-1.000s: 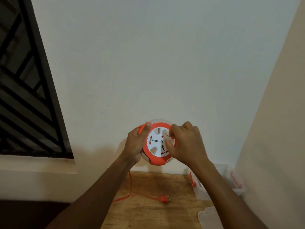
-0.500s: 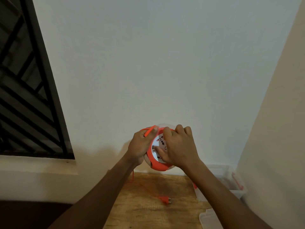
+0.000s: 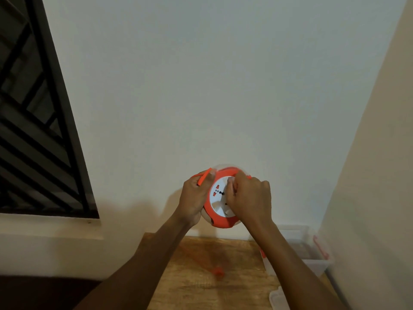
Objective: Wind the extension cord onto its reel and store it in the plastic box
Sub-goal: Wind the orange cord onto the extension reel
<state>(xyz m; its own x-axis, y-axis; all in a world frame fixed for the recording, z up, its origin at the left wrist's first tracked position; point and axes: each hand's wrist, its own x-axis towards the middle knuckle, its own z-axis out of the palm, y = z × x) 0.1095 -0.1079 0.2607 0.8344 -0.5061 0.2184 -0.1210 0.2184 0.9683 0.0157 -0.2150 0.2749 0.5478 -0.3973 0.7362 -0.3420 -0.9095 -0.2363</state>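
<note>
I hold a round orange and white cord reel (image 3: 218,198) up in front of the wall, above the table. My left hand (image 3: 194,198) grips its left rim by the orange handle strap. My right hand (image 3: 250,198) is curled on the white socket face, fingers pinching near its upper edge. A thin orange cord (image 3: 196,258) hangs blurred from the reel down to the orange plug (image 3: 218,271), which is just above or on the wooden table (image 3: 223,287). The clear plastic box (image 3: 312,262) with orange latches stands at the right on the table.
A clear lid (image 3: 277,298) lies at the table's near right. A barred window (image 3: 33,130) fills the left; a beige wall (image 3: 380,198) closes the right side close to the box.
My right hand has turned round the reel face from its lower part to its upper right. The cord on the table has shortened and the plug has been drawn closer, now blurred with motion.
</note>
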